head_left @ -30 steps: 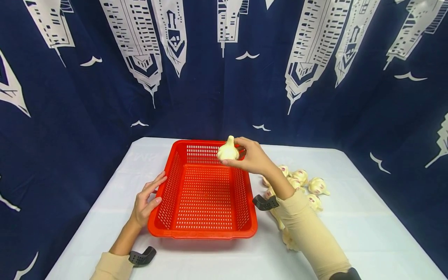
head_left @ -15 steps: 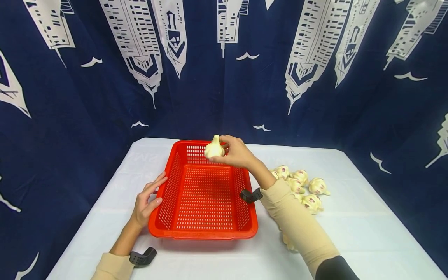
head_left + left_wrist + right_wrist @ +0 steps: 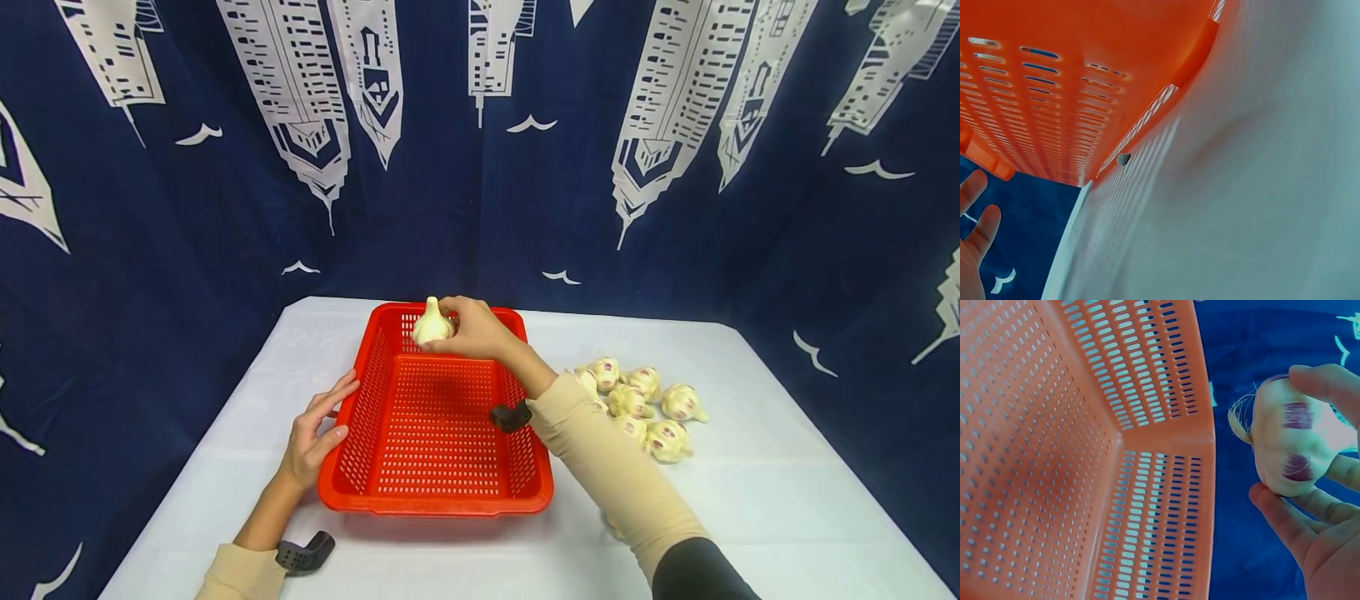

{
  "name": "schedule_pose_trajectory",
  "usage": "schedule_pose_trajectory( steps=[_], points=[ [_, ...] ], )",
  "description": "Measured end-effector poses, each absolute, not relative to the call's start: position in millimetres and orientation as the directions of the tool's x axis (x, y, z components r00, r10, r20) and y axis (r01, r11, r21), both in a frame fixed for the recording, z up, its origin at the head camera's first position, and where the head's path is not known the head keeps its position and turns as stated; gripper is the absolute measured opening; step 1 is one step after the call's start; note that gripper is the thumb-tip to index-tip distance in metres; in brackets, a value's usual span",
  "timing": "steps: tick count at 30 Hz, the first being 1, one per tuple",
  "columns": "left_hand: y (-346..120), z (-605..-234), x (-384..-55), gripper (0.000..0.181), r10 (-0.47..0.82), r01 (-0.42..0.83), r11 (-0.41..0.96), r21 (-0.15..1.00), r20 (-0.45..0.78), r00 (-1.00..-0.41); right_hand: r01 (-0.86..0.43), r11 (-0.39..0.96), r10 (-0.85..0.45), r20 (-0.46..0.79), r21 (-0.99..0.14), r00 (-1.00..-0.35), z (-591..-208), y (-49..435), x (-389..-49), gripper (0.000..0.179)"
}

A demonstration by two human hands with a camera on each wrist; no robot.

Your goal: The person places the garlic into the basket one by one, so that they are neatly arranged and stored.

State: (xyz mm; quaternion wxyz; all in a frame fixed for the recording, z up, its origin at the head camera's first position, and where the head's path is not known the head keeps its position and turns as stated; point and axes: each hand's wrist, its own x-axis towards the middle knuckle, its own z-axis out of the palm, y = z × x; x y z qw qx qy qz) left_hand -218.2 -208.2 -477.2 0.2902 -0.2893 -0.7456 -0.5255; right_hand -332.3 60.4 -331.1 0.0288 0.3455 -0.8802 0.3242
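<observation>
My right hand [image 3: 480, 331] pinches a pale garlic bulb [image 3: 430, 327] between thumb and fingers, over the far part of a red perforated basket [image 3: 435, 504]. The bulb's neck points up. Purple patches and a tuft of roots show on the same garlic bulb [image 3: 1291, 440] in the right wrist view. At the basket's left side, my left hand [image 3: 311, 433] rests its extended fingers against the rim. In the left wrist view, only part of the left hand [image 3: 977, 237] shows, beside the basket's slotted wall [image 3: 1054, 94]. No bulb shows on the basket floor.
Several garlic bulbs [image 3: 667, 440] lie in a loose group on the white table [image 3: 765, 483], right of the basket. My right sleeve [image 3: 607, 458] hides part of that area. A dark blue printed curtain [image 3: 450, 208] hangs behind the table.
My right hand has carried the garlic bulb leftward from the basket's far right corner, dipping slightly at the end. The left hand and the basket have stayed in place.
</observation>
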Motion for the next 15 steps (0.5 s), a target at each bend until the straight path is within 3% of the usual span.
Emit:
schedule_pose_trajectory(
  steps=[8,15],
  points=[
    [-209,-476,-218,0.056,0.134,0.741,0.286,0.607,0.741,-0.658,-0.582,0.561,-0.566,0.241,-0.588,-0.789,-337,36,-341,0.056],
    [-209,-476,-218,0.056,0.135,0.728,0.293,0.620,0.727,-0.673,-0.554,0.639,-0.551,0.185,-0.534,-0.814,-359,19,-355,0.050]
  ],
)
